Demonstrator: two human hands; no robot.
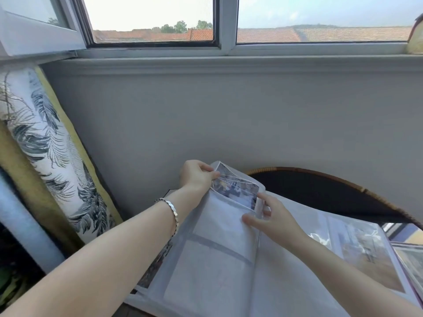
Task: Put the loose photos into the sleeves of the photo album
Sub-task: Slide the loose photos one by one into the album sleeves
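Head view: a photo album (297,275) lies open, 1 page (212,266) lifted. The right hand (274,217) fingers pinch that page's outer edge. The left hand (196,177) fingers clamp the photo (238,191) corner, with the photo slanted partly inside the top sleeve (222,213). Beyond stand a grey wall (229,110) and a window (151,19).

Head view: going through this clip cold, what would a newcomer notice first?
The two hands meet at lower centre. The left hand pinches one end of a photo at the top sleeve of a raised album page, while the right hand holds that page at the photo's other end. Above them a wide window shows tiled roofs, and a leaf-print cushion leans at the left.
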